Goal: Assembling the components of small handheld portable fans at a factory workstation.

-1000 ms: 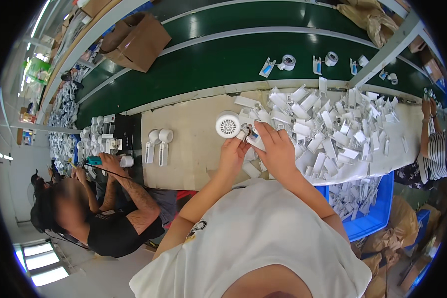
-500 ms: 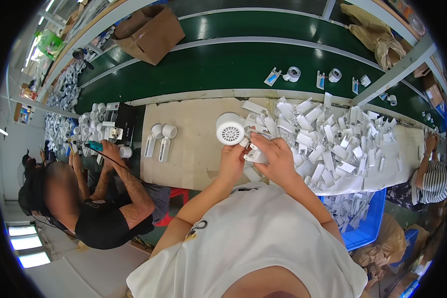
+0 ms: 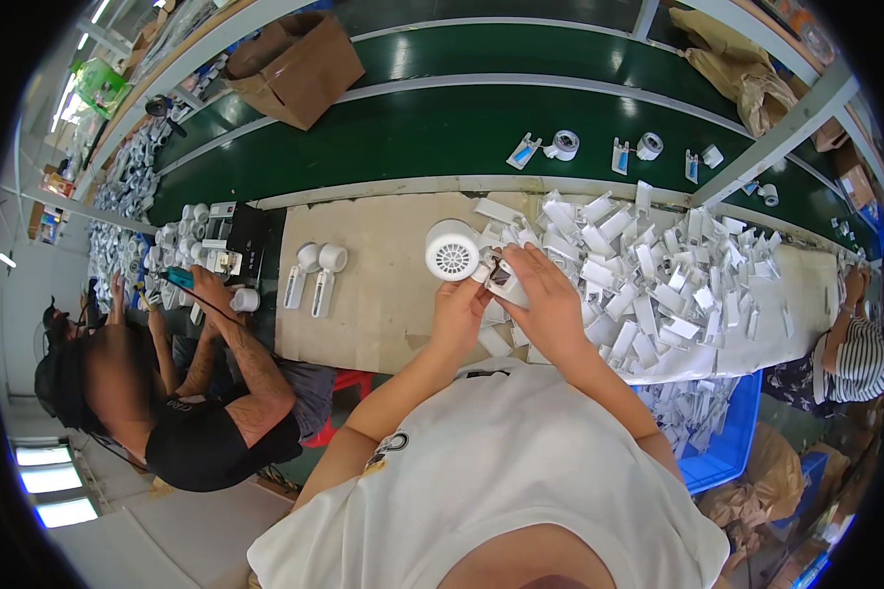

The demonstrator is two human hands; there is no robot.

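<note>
My left hand (image 3: 457, 312) is closed around the neck of a small white fan head (image 3: 453, 250), whose round slotted grille faces up. Against that neck, my right hand (image 3: 552, 302) grips a white plastic handle shell (image 3: 506, 283), its fingers lying along the far side. A dark inside part shows between the two pieces. Just right of my right hand spreads a large heap of loose white plastic shells (image 3: 638, 275). Two assembled white handheld fans (image 3: 322, 285) lie side by side on the table, left of my hands.
Behind the table runs a green conveyor belt (image 3: 403, 133) carrying several white fan units (image 3: 563, 145). A cardboard box (image 3: 300, 74) stands at the far left. A blue bin (image 3: 722, 456) of white parts sits below the table's right side. A co-worker (image 3: 216, 422) works at left with a teal tool (image 3: 179, 278).
My right hand's fingers have stretched farther up over the handle shell, which has turned and come closer to the neck. The units on the belt have moved left.
</note>
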